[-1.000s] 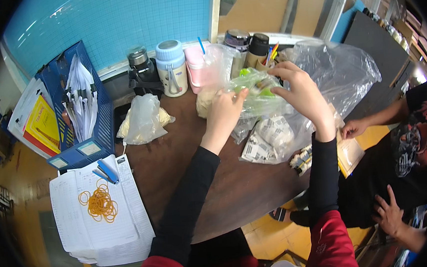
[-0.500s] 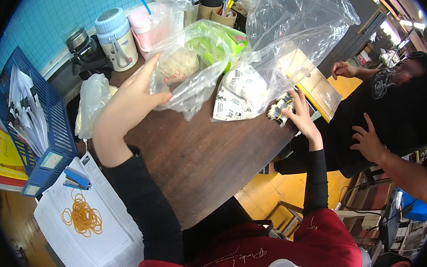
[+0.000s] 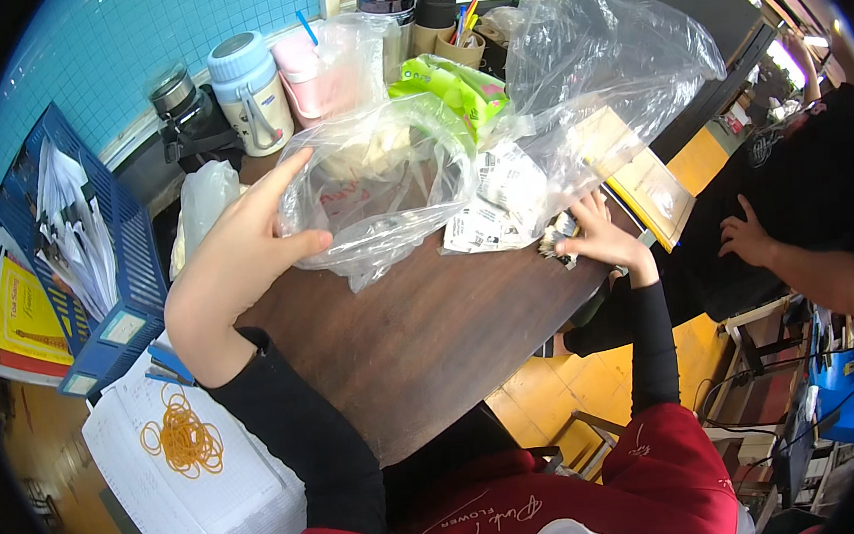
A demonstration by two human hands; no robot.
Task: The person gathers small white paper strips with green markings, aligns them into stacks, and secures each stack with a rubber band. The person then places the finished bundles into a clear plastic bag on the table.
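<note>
My left hand [image 3: 261, 220] is at the left side of a clear plastic bag [image 3: 372, 211], thumb and forefinger apart with the bag's film between them. The bag's mouth is spread wide, and a pale lump with red marks shows through it. On the right, my right hand [image 3: 607, 238] has its fingers around a small bundle of black-and-cream pieces [image 3: 553, 237], which they partly cover. Between the hands lie white packets with black print [image 3: 502, 196]. A green soft pack [image 3: 448, 90] is behind the bag.
A large clear bag [image 3: 611, 52] covers the back right, beside a wooden clipboard-like board [image 3: 652, 194]. Flasks [image 3: 248, 95] line the wall. To the left stand a blue file rack [image 3: 121, 261] and paper with rubber bands [image 3: 185, 442]. Another person [image 3: 777, 249] is at right.
My left hand has drawn the clear bag's edge left and nearer, and its mouth gapes wider. My right hand stays at the bundle. The other person's near hand has shifted, and the view has shifted slightly.
</note>
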